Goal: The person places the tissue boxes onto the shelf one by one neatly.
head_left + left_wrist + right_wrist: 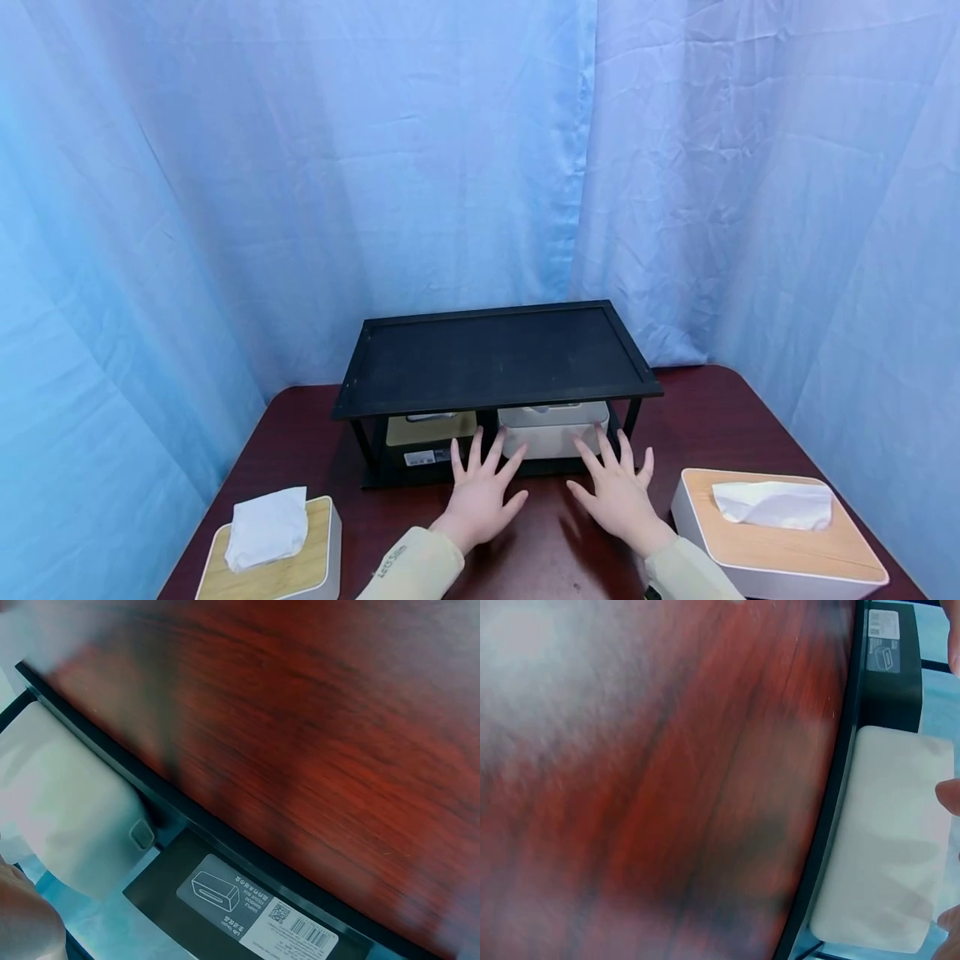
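Observation:
A black two-level rack (495, 354) stands on the dark red table. On its lower level, at the right, sits a white tissue box (551, 442), also seen in the right wrist view as a white block (885, 832). Beside it at the left is a dark box with a tan top (431, 429) and a printed label on its front. My left hand (480, 496), fingers spread, is in front of the rack's middle and holds nothing. The right hand (622, 500) is spread too, its fingertips overlapping the white tissue box's front in the head view.
A wood-topped tissue box (322, 533) with a tissue sticking out stands at the table's front left. Another wood-topped tissue box (787, 550) is at the front right. Light blue curtains (450, 167) hang behind and on both sides of the table.

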`<state>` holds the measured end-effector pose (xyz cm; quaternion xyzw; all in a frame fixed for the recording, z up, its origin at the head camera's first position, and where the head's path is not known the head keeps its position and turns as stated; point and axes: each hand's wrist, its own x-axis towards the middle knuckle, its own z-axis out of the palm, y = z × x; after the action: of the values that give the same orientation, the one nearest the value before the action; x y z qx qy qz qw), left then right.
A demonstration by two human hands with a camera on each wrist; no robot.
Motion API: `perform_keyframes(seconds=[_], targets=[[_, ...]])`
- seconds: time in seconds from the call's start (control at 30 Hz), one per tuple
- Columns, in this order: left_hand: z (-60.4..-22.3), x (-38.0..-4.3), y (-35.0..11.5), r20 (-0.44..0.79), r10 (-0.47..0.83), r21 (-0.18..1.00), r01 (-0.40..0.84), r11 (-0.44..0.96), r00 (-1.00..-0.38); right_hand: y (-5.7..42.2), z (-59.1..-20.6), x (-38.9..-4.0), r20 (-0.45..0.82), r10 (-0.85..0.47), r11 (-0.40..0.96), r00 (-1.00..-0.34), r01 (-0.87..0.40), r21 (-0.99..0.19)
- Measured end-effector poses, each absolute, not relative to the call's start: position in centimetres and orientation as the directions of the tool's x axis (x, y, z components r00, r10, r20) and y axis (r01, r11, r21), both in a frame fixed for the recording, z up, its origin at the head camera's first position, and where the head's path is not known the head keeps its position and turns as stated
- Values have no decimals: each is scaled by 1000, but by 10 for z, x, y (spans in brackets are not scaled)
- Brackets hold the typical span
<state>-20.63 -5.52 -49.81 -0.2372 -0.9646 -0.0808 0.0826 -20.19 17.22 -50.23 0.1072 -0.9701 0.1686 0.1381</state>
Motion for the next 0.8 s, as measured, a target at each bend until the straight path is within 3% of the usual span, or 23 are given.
perform_keyframes(seconds=[0.43, 0.8], targets=[[-486, -182, -91, 132, 441, 226, 460, 859, -888, 158, -513, -181, 298, -164, 868, -940, -281, -408], [-486, -148, -169, 133, 393, 323, 415, 850, -910, 145, -513, -168, 306, -198, 843, -931, -321, -432]])
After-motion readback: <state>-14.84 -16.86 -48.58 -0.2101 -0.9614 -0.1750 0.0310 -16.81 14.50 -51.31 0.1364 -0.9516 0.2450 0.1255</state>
